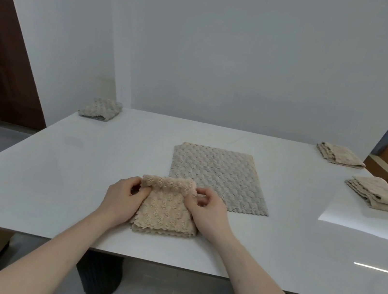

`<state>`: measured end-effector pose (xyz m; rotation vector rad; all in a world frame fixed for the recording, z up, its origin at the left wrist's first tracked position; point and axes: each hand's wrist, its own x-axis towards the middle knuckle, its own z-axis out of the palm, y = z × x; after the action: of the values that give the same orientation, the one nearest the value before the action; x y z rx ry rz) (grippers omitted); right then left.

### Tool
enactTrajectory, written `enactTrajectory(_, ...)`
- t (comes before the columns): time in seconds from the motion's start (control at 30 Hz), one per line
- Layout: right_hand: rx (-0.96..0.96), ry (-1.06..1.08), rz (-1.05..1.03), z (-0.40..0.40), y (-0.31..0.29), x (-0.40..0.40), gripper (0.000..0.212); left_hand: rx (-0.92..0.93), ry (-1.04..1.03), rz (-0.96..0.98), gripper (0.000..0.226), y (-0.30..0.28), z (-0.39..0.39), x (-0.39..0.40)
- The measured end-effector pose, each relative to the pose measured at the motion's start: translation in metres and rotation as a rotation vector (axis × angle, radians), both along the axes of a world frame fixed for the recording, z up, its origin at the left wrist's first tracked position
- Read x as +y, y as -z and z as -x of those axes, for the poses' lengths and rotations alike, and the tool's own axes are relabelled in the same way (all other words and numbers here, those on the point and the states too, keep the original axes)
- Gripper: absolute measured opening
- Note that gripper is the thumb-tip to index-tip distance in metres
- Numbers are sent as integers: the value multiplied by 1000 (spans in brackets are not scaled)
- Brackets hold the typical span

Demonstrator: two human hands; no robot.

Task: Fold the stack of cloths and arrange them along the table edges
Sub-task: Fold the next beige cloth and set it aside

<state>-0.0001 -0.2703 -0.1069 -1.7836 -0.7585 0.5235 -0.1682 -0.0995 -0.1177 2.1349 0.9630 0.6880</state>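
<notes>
White glossy table [56, 176], near edge toward the camera, far edge against the wall. Dark ribbed pedestal leg [98, 276] under the near edge. Directly on the top: beige cloth [166, 212], folded, near the front edge at centre. Grey cloth [218, 176] spread flat just behind and to the right of it, the beige one's far edge overlapping its near-left corner. Small folded grey cloth [101, 108] at the far left corner. Folded beige cloth [340, 154] at the far right corner. Another folded beige cloth [380, 193] on the right edge, nearer than that one, apart from it.
</notes>
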Motion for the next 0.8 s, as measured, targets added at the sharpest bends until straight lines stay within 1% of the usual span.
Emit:
enactTrajectory(0.03,-17,-12,9,-1,-1,-1,14,-19,4,8,32,1,0,0)
enactTrajectory(0.13,-66,-11,-6,-2,1,-1,8,-71,12,24,44,-1,1,-2)
enactTrajectory(0.2,-82,6,-23,-3,5,-1,10,-63,16,19,51,-2,0,-4)
enactTrajectory(0.27,-80,20,-33,-5,9,-1,11,-50,17,14,53,-2,-1,-6)
enactTrajectory(0.37,-87,44,-60,-4,11,-1,14,-50,3,7,45,-2,-1,-7)
enactTrajectory(0.47,-106,77,-70,3,10,-4,32,-44,-18,-35,37,-1,-1,-8)
enactTrajectory(0.6,-177,125,-105,4,10,-7,46,16,-24,-108,42,1,-2,-4)
enactTrajectory(0.7,-227,120,-95,5,11,-8,51,126,-4,-158,34,3,-3,-2)
enactTrajectory(0.77,-271,96,-52,5,10,-7,47,163,4,-187,25,4,-4,-1)
enactTrajectory(0.8,-291,84,-27,5,10,-6,44,157,12,-195,26,5,-5,-1)
